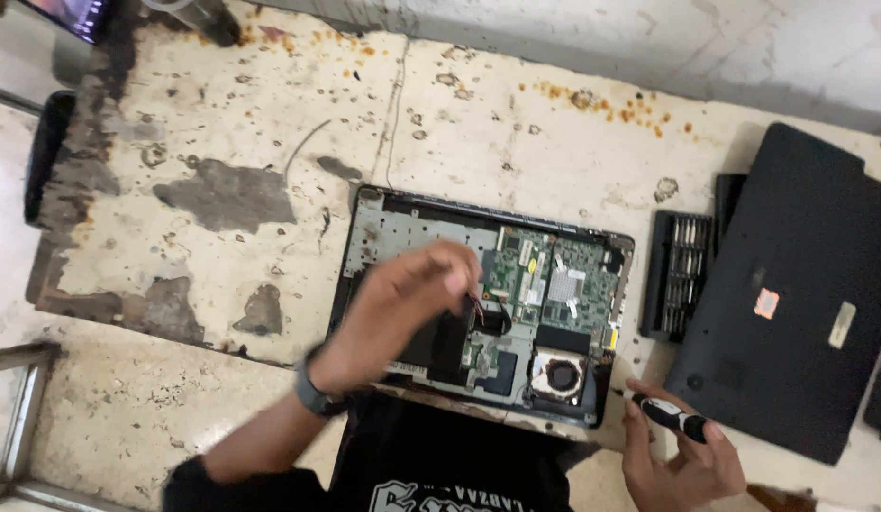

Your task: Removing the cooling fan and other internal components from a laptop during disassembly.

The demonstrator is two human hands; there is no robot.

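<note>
I count one opened laptop, one screwdriver and two hands at work. My left hand hovers blurred over the laptop's middle, fingers pinched together on a small dark bit I can't make out. My right hand is closed around the black-handled screwdriver just off the laptop's near right corner. The laptop lies flat on the stained worktop, green circuit board and round fan exposed. To its right sit a bit case and a black laptop cover.
</note>
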